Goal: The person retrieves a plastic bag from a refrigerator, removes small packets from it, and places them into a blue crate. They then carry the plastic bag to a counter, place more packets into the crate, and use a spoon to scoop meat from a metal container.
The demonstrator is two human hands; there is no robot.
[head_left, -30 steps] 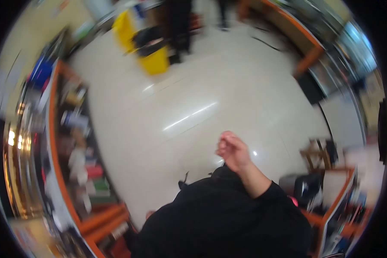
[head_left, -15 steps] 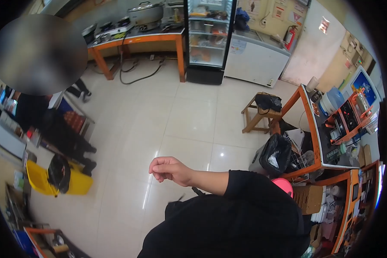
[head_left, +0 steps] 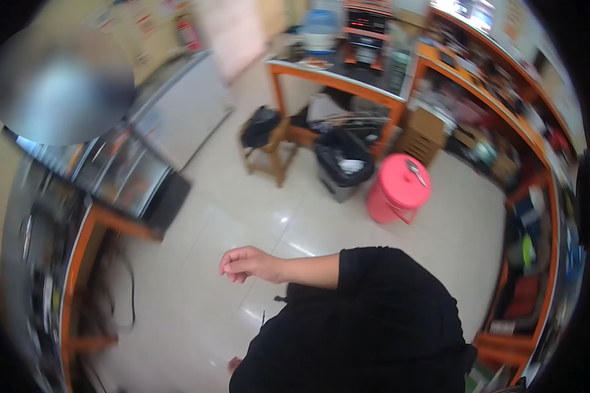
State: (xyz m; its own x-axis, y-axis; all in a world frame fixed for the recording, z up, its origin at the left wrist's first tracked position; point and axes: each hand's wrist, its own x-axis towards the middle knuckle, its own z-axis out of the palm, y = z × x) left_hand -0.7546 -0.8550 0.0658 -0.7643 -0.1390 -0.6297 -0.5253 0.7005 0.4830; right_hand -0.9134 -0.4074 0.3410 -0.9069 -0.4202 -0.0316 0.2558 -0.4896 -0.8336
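My right hand (head_left: pixel 248 263) is held in front of my black shirt (head_left: pixel 354 321), above the tiled floor. Its fingers are curled in with the thumb against them, and nothing shows in the grip. The hand touches no object. A small skin-coloured patch shows at the lower left edge of the shirt; I cannot make out what it is. No other part that I could name as my left hand appears. Beyond my forearm stands a pink lidded bucket (head_left: pixel 398 190) with a metal utensil (head_left: pixel 415 173) lying on its lid.
A wooden stool (head_left: pixel 275 157) holding a black bag stands beside a lined trash bin (head_left: pixel 343 164). Behind them is an orange-framed table (head_left: pixel 337 80). Shelves (head_left: pixel 491 92) run along the right. A tilted glass-door fridge (head_left: pixel 121 173) and white chest freezer (head_left: pixel 187 105) are at left.
My view has swung to the right. The other person and the yellow bin have left it, while the pink bucket and right-hand shelves have come into fuller view. My right hand keeps its curled shape.
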